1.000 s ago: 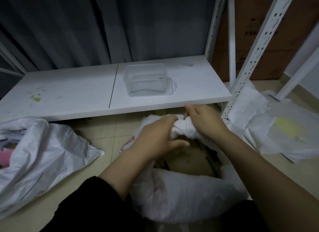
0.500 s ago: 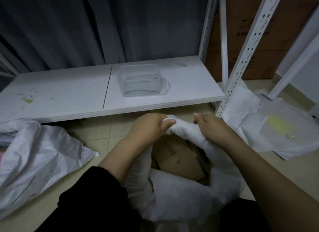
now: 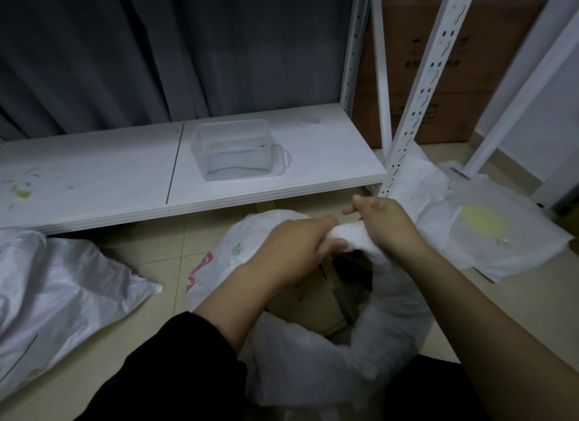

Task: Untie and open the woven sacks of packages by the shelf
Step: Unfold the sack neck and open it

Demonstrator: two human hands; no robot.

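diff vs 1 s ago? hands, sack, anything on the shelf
Both hands keep gripping the twisted neck of the woven sack. The left hand has pulled back a little; the right hand now has fingers lifted. More cardboard box shows in the mouth. The clear container stayed put.

Three white woven sacks are in view: one [image 3: 316,367] between the hands, one [image 3: 56,298] on the floor at left, one [image 3: 488,232] at right. One clear plastic container [image 3: 235,149] sits on the shelf board. Two hands show, the left [image 3: 291,251] and right [image 3: 388,223]. One brown carton [image 3: 435,85] stands behind the uprights.
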